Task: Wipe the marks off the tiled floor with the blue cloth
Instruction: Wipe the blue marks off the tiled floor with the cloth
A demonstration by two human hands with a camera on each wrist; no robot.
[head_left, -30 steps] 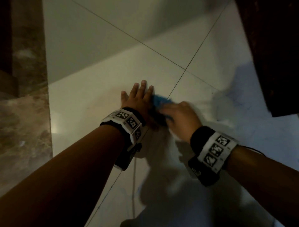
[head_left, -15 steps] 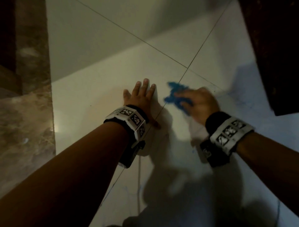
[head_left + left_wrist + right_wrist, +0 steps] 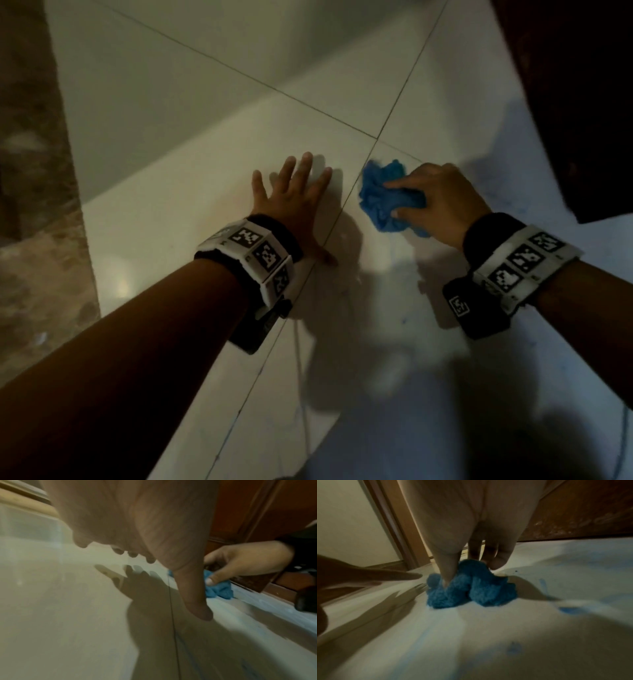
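A bunched blue cloth (image 3: 383,198) lies on the white tiled floor (image 3: 205,192) just right of a grout line. My right hand (image 3: 435,202) grips the cloth (image 3: 467,588) from above, thumb and fingers curled into it, and presses it to the tile. Faint blue marks (image 3: 570,610) smear the floor near the cloth (image 3: 217,589). Flat on the tile to the left of the grout line rests my left hand (image 3: 294,202), fingers spread and straight. In the left wrist view its thumb (image 3: 195,595) points down at the floor.
A dark wooden door or cabinet (image 3: 575,89) stands at the right, close behind the cloth. A brown marble strip (image 3: 37,240) borders the tiles on the left. More faint blue smears (image 3: 404,322) lie on the tile below my right wrist.
My right hand swept the cloth from beside the left hand out to the right, then back a little toward the grout line. The left hand stayed planted flat.
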